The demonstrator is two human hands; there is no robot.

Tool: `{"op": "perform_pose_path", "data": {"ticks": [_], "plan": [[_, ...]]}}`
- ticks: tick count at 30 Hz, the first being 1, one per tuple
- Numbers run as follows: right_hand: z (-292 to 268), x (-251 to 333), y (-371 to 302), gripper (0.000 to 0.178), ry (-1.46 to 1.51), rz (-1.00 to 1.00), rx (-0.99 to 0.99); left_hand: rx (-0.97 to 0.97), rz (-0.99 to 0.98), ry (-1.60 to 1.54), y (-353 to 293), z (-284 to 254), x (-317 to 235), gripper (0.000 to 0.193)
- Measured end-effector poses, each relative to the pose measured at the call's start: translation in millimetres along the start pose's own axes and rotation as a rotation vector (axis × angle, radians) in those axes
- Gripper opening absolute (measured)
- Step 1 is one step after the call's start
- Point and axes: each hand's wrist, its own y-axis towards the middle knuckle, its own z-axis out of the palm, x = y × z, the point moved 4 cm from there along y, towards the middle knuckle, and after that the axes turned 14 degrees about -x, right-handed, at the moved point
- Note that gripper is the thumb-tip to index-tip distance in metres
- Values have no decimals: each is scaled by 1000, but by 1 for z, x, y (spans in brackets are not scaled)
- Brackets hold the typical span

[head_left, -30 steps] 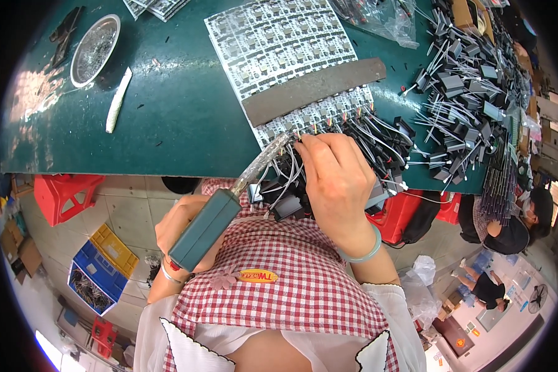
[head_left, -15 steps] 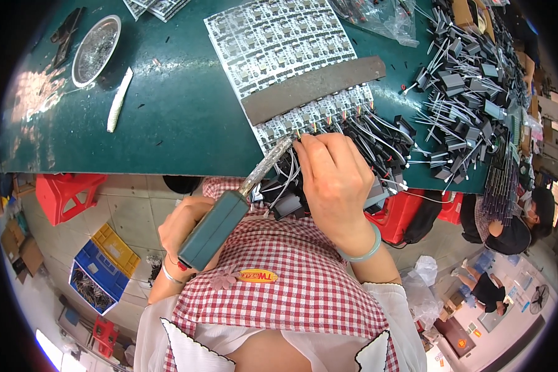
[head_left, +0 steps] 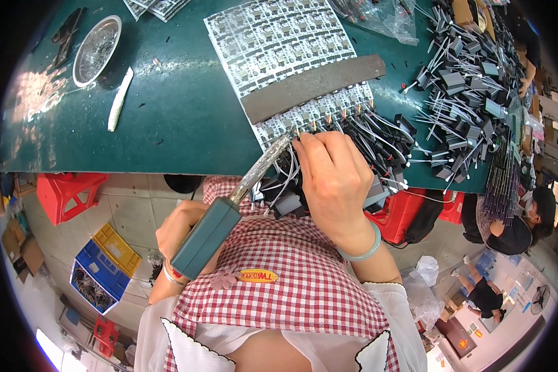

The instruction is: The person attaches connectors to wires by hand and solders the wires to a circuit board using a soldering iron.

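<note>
My left hand [head_left: 178, 230] is closed round a soldering iron [head_left: 207, 237] with a blocky green handle and a foil-like silvery barrel. Its tip reaches the near edge of a sheet of white circuit boards [head_left: 273, 31]. Beside the tip, my right hand [head_left: 335, 177] pinches a thin wire [head_left: 297, 132] against that edge; the fingertips hide most of it. Along the same edge, wires run to black parts with white cables [head_left: 381, 133], heaped just right of my right hand. A flat grey-brown bar [head_left: 313, 88] lies across the sheet.
A big heap of black parts with white cables [head_left: 465, 93] covers the table's right side. Left on the green table [head_left: 180, 105] are a metal bowl [head_left: 97, 49] and a white stick [head_left: 119, 99]. Red stools [head_left: 68, 195] stand below; other people are at the right.
The soldering iron's handle has shifted slightly left and down with my left hand, while its tip stays by the board edge. My right hand has barely moved.
</note>
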Motion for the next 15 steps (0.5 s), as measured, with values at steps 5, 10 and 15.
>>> {"op": "perform_pose_path", "data": {"ticks": [5,10,15], "plan": [[0,-1,-1,18,3,-1,-13,3,-61,-20,-2,-4,0,21],[1,-6,0,19,75,35,-34,-12,-64,2,-4,-4,1,25],[1,-7,1,19,119,78,-12,1,-93,4,-7,-5,3,27]]}}
